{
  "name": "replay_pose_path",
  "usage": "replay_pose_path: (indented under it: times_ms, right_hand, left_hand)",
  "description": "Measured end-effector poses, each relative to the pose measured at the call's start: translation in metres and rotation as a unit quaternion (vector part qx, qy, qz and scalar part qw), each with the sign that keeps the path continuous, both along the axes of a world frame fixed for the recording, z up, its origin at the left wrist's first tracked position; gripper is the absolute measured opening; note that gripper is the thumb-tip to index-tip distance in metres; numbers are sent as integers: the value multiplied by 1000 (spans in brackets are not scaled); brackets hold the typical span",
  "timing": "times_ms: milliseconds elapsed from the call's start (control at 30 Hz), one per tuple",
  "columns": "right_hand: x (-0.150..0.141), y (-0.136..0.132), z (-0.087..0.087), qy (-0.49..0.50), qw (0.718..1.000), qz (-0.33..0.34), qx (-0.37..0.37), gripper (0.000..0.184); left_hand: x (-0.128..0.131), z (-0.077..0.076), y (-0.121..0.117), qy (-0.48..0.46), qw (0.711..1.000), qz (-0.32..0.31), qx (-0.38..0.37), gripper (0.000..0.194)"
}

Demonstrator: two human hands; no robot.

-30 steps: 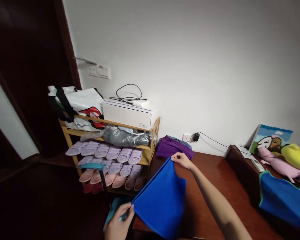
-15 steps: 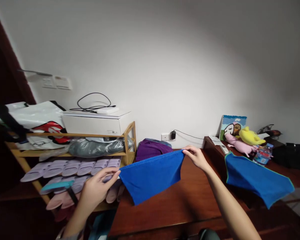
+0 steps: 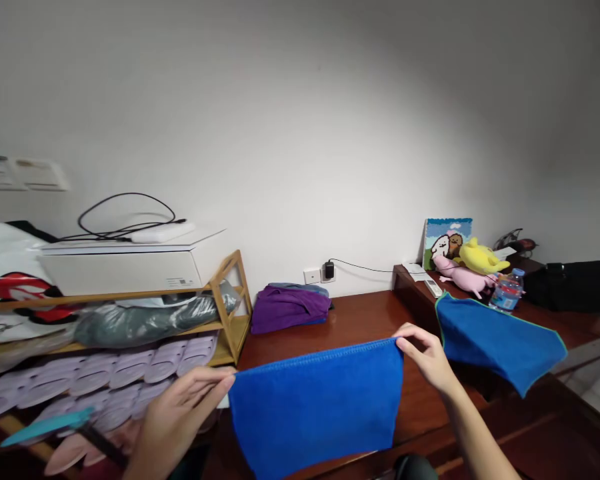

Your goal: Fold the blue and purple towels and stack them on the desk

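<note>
Head cam: L hand [image 3: 180,413] & R hand [image 3: 427,357] each pinch a top corner of blue cloth [image 3: 320,407], drawn taut betw. them, hanging at near side of wood table [image 3: 365,317] (can't tell if single layer or doubled). Status, my read: purple cloth [image 3: 290,308] at back, folded, looks done; held one prob. midway, not yet laid down; green-edged cloth [image 3: 500,343], loose over ledge [image 3: 411,288] at right, seems to remain.

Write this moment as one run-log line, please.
left hand: pinches blue cloth, top corner | right hand: pinches other top corner | blue cloth: hangs spread | purple cloth: on table, behind
</note>
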State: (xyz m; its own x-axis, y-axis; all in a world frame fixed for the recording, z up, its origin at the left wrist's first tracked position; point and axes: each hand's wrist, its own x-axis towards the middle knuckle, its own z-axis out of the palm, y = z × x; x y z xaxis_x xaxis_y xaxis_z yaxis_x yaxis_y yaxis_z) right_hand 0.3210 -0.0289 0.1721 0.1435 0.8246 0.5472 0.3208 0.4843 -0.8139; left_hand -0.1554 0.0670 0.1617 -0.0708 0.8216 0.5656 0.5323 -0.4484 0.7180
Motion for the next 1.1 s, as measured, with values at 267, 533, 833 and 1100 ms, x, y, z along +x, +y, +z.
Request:
replay_pose_path:
  times_ms: [267,533,833,1100]
  right_hand:
    - [3,134,-157,-31,977,-86,-190,64]
    - [-2,188,-258,-100,954,-144,-242,33]
    - [-5,182,-292,-214,928,-181,-244,37]
    - [-5,179,-291,-291,902,-206,-245,38]
  left_hand:
    - [89,-122,127,0,969,-135,-207,36]
    - [105,-227,153,-1,975,-50,-218,33]
    - [105,-250,142,47,981,7,-190,36]
    - [104,-273,145,60,987,-20,-147,34]
